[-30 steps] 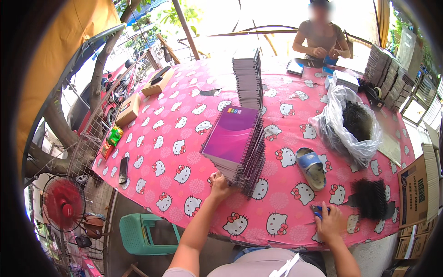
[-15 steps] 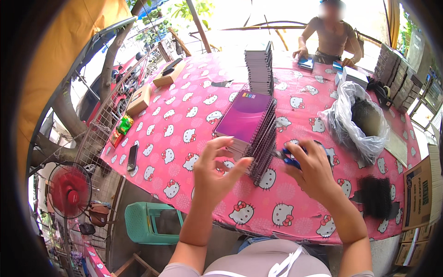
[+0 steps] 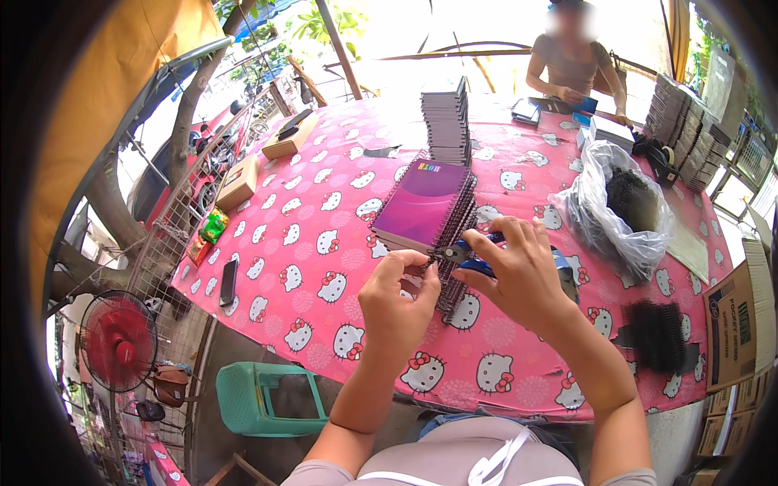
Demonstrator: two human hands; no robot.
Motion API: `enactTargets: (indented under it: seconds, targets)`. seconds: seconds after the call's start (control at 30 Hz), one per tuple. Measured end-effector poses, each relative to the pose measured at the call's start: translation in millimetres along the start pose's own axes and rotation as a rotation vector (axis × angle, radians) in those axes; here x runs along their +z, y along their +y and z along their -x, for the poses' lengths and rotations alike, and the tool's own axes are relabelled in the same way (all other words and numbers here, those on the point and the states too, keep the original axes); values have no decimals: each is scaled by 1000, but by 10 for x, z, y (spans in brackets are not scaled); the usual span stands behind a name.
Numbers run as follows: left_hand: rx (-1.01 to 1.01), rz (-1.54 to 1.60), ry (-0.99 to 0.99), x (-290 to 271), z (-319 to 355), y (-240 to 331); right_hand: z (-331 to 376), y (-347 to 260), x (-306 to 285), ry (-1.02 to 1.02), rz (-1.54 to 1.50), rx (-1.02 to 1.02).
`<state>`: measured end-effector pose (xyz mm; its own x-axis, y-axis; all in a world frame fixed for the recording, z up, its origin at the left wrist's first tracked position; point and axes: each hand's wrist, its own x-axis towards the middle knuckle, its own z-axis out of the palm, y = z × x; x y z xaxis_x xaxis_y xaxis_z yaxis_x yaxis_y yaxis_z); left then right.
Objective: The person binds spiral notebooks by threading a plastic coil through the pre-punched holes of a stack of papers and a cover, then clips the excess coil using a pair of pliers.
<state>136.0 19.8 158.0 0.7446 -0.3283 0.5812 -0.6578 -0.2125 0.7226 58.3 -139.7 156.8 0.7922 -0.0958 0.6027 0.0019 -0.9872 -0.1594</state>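
Note:
In front of me lies a stack of spiral-bound notebooks with a purple cover (image 3: 421, 198) on top, their dark coils (image 3: 463, 212) along the right side. My right hand (image 3: 527, 279) grips blue-handled pliers (image 3: 452, 253), whose jaws are at the near end of the top coil. At that same corner my left hand (image 3: 397, 300) pinches thumb and forefinger together on the coil's end. The fingertips partly hide the wire, so I cannot tell whether the jaws are closed on it.
Behind stands a taller notebook stack (image 3: 444, 130). To the right are a clear plastic bag (image 3: 571, 202) of black coils, loose black coils (image 3: 655, 336) and a cardboard box (image 3: 733, 324). A phone (image 3: 229, 282) lies left on the pink tablecloth (image 3: 308, 235). Across the table a person (image 3: 571, 69) handles a blue item.
My left hand has risen to the notebook's corner and its fingers have closed on the coil end. The pliers have moved up and left to it. The other person has lifted a blue item.

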Motion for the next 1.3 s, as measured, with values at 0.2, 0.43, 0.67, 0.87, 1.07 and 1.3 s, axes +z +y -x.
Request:
enactTargets:
  seconds: [0.2, 0.43, 0.67, 0.87, 1.07, 1.3]
  targets:
    - [20, 49, 21, 6, -25, -54, -61, 75, -16, -5, -72, -42]
    - [-55, 117, 49, 16, -15, -85, -122, 43, -58, -364, -62, 204]
    - [-196, 248, 11, 14, 5, -82, -21, 75, -37, 79, 93, -32]
    - [-194, 201, -13, 18, 5, -90, -94, 19, -7, -209, -26, 155]
    - [-283, 279, 0, -5, -14, -126, -43, 81, -43, -297, -28, 220]
    - [-236, 287, -59, 15, -15, -164, -70, 119, 141, 73, 24, -35]
